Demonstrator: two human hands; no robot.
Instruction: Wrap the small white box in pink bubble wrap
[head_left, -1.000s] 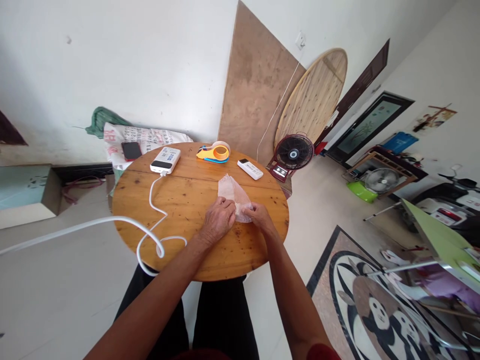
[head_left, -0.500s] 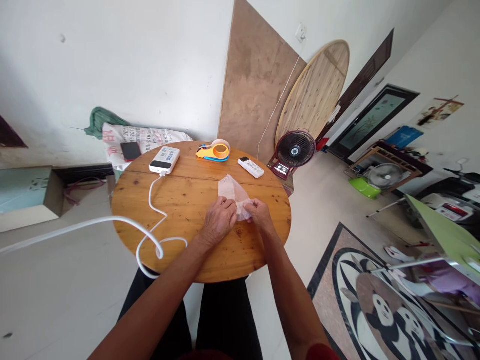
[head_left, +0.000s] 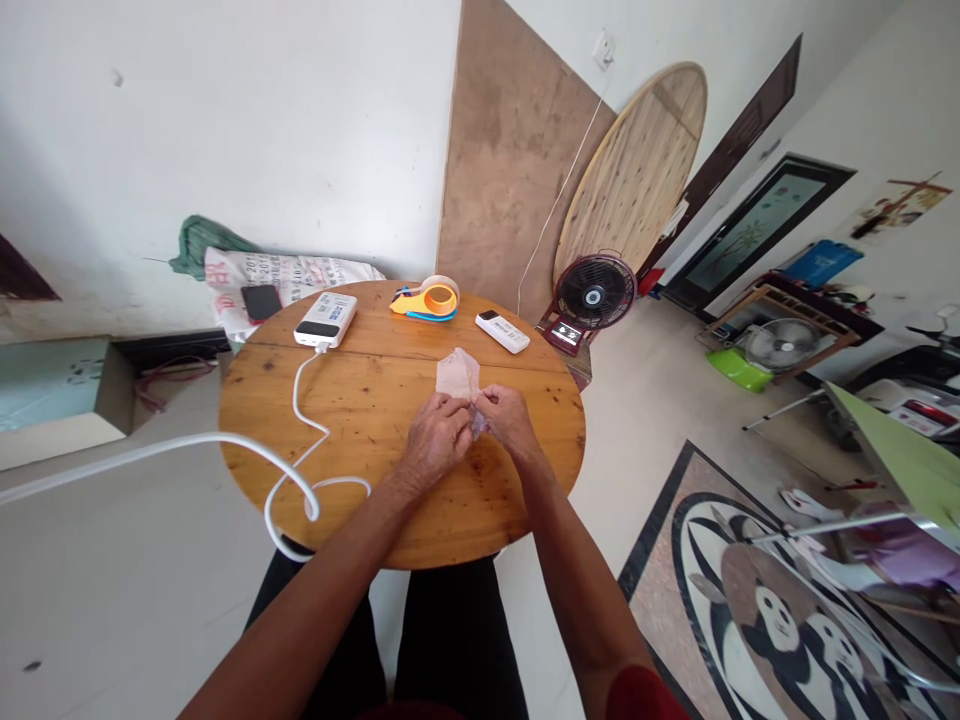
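A thin, pale pink translucent plastic bag (head_left: pixel 457 376) lies on the round wooden table (head_left: pixel 360 400), near its middle. My left hand (head_left: pixel 433 438) rests knuckles up on the bag's near edge with its fingers curled onto it. My right hand (head_left: pixel 508 417) pinches the same near edge from the right. The two hands almost touch, and the bag's near part is bunched and hidden under them.
A white power bank (head_left: pixel 325 320) with a white cable (head_left: pixel 300 400) looping off the table's left, an orange and blue tape dispenser (head_left: pixel 424 299) and a white remote (head_left: pixel 502 332) lie at the far side. A black fan (head_left: pixel 594 296) stands on the floor beyond the right edge.
My right hand has moved left towards my left hand, gathering the bag's near edge. Less of the bag shows now, and it looks narrower and folded in.
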